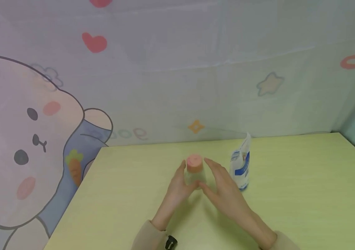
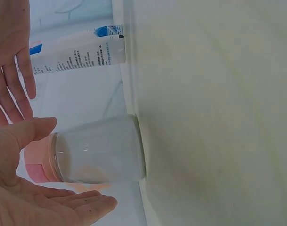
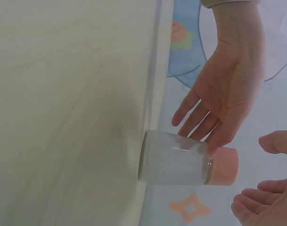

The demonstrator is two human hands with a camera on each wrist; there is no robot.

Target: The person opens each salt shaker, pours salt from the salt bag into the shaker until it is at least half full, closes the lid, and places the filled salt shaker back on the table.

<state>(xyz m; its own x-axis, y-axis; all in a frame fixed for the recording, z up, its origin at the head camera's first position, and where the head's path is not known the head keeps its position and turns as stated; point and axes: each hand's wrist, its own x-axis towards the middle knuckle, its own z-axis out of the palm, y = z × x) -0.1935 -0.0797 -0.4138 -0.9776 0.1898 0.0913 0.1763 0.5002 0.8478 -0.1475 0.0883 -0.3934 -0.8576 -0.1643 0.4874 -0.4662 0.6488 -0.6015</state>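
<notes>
A clear jar (image 1: 191, 177) with a pink lid (image 1: 194, 162) stands upright on the table, between the two hands. My left hand (image 1: 177, 189) is beside it, the thumb on the near side and the relaxed fingers along the left. In the left wrist view, that hand (image 2: 25, 188) is around the lid end without a visible grip; whether it touches the jar I cannot tell. To the right, my right hand (image 1: 227, 191) is spread with fingers and thumb apart, holding nothing. The right wrist view shows a gap between this hand (image 3: 270, 197) and the lid.
Behind the right hand, a white and blue soft packet (image 1: 241, 166) stands on the pale table (image 1: 305, 194). A printed cloth (image 1: 171, 86) hangs behind the table's far edge. A small black object (image 1: 171, 242) shows by the left sleeve.
</notes>
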